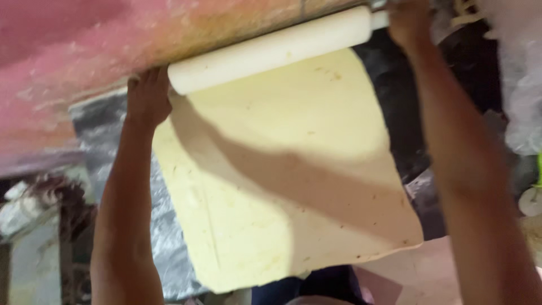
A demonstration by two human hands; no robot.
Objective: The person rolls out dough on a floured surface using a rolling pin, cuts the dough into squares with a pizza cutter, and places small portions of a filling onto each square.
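A wide sheet of pale yellow dough [282,169] lies flat on a dark, foil-like work surface [107,147]. A white rolling pin [271,49] rests across the dough's far edge. My left hand [148,96] grips the pin's left end. At the top right, my right hand [409,22] grips the pin's right handle. Both arms are stretched out over the dough, and the left arm casts a shadow across it.
A pink wall or board [84,45] runs along the far side behind the pin. White plastic wrapping [522,85] sits at the right. Clutter and a pale block [28,226] are at the lower left, and a pinkish surface [418,271] shows below the dough.
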